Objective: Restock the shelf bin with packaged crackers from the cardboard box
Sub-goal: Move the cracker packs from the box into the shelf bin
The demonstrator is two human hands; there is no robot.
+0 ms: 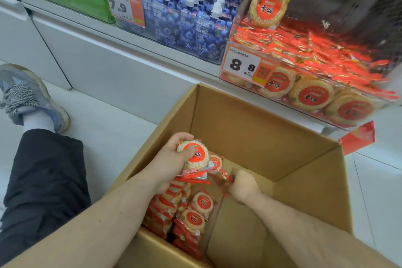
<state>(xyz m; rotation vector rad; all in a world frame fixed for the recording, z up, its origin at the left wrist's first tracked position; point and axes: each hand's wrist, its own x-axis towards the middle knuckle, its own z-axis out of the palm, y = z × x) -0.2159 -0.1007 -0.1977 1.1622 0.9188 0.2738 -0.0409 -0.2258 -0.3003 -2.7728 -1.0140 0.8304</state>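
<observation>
Both hands are down in the cardboard box (261,128). The left hand (171,163) wraps a cracker pack (195,155), fingers over its top, thumb on the red label. The right hand (243,185) pinches a crinkly red wrapper end (224,180), blurred here. More packs (185,217) stand along the box's left wall. These look light but brittle, with slick film, so I'd hold the round edges and not squeeze. The shelf bin (315,76) waits above the far right corner, already well filled.

Bright, even overhead light, soft shadows, wide-angle bending at the edges, motion blur over the right hand (242,185).
</observation>
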